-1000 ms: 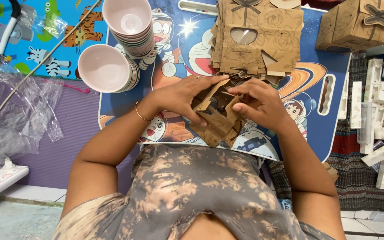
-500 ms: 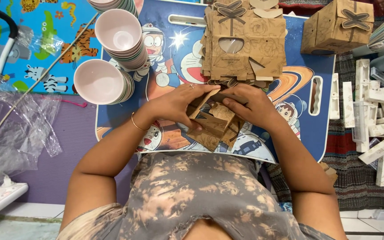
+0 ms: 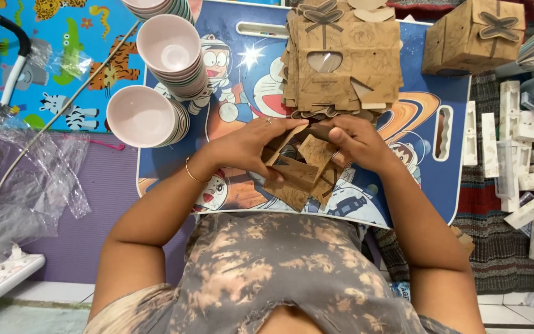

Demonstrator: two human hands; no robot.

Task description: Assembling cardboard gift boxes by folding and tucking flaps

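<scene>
Both hands work a brown cardboard box blank (image 3: 301, 176) over a small blue cartoon-printed table (image 3: 242, 80). My left hand (image 3: 251, 147) grips its left flap, a ring on one finger and a thin bracelet at the wrist. My right hand (image 3: 356, 143) holds the right side, fingers curled over the top edge. The blank is partly folded, flaps sticking out below the hands. Just beyond the hands lies a stack of flat brown blanks (image 3: 344, 59) with a heart-shaped window.
Two stacks of pink bowls (image 3: 162, 77) rest on the table's left part. A finished brown box (image 3: 474, 37) sits at the far right corner. White packing pieces (image 3: 526, 161) lie right of the table, clear plastic bags (image 3: 26, 185) left.
The view has shifted slightly. Both hands have turned and pressed the cardboard blank a little, keeping hold of it at the same spot on the table.
</scene>
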